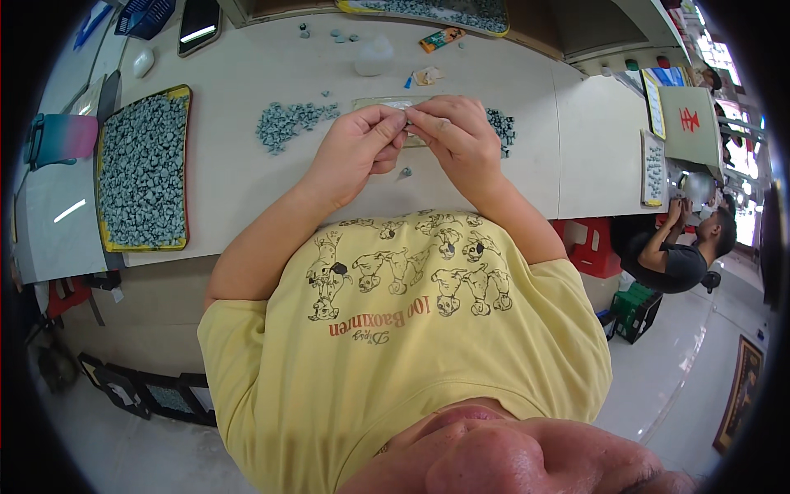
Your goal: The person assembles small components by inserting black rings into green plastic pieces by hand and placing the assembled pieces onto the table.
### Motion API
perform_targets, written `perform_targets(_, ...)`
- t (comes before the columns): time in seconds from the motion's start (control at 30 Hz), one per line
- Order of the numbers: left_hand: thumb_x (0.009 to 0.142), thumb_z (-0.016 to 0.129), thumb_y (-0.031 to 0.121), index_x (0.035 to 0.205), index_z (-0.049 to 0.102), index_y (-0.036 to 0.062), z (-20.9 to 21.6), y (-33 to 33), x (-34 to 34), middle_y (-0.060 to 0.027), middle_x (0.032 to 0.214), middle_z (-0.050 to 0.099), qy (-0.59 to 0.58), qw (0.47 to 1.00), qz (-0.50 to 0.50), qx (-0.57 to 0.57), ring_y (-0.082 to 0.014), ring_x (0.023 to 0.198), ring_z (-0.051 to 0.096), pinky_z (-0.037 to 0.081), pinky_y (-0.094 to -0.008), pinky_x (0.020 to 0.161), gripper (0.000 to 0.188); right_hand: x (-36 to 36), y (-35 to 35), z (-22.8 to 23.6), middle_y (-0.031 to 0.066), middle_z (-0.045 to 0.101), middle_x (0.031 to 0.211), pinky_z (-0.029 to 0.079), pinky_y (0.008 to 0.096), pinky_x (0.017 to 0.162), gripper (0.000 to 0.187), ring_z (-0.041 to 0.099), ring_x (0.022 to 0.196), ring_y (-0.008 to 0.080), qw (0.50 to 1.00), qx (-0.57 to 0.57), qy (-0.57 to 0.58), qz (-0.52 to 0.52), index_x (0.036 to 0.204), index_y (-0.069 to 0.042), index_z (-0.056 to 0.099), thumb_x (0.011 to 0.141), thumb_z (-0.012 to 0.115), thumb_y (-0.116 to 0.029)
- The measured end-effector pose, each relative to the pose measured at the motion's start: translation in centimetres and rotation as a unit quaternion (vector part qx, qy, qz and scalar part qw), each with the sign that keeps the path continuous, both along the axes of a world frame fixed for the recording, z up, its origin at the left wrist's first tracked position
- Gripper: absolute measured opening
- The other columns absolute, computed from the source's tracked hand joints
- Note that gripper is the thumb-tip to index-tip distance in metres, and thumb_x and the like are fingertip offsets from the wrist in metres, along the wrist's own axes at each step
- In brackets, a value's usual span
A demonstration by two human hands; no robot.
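Over the white table, my left hand [355, 150] and my right hand [462, 138] meet with thumbs and fingertips pinched together. Whatever sits between the fingertips is mostly covered and too small to name. Under the hands lies a pale flat pad [367, 104], partly hidden by them. Loose small grey-green parts [284, 125] are heaped to the left of my left hand. A second cluster of such parts [500, 130] lies just beyond my right hand. One single part [405, 172] rests on the table between my wrists.
A yellow-rimmed tray [188, 165] full of grey-green parts stands at the left, near a pink-and-blue cup [76, 136]. Farther back are a phone [199, 26], a whitish translucent bottle [374, 56] and an orange tube [442, 39]. Another person [687, 247] sits at the right.
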State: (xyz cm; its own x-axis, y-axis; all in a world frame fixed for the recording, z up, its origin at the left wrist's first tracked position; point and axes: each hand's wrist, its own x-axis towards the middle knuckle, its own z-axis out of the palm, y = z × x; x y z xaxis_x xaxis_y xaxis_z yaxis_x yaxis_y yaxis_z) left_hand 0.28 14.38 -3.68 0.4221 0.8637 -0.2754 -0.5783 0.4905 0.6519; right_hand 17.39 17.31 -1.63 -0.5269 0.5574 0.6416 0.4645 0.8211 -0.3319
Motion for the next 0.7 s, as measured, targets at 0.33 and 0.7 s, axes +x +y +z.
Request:
perform_targets(0.33,0.091,0.051,0.017,0.093,0.055,-0.0004,0.0,0.0,-0.1,0.0015,0.07,0.047,0.074,0.997,0.015,0.002,-0.0038,0.051,0.032,0.028,-0.0185,0.045,0.018,0.4,-0.2,-0.1,0.0056,0.063,0.08,0.048,0.0256,0.052,0.024,0.059,0.062,0.0172,1.0,-0.022,0.001,-0.007,0.089,-0.005,0.066,0.067,0.07,0.003)
perform_targets(0.7,0.09,0.047,0.01,0.105,0.054,-0.0029,0.5,0.4,-0.4,-0.0024,0.08,0.051,0.039,0.992,0.122,0.012,-0.0038,0.056,0.035,0.03,-0.0182,0.048,0.021,1.9,1.3,-1.5,0.0045,0.06,0.083,0.046,0.03,0.057,0.028,0.057,0.068,0.019,0.991,0.031,-0.131,0.015,0.089,-0.004,0.064,0.061,0.068,-0.001)
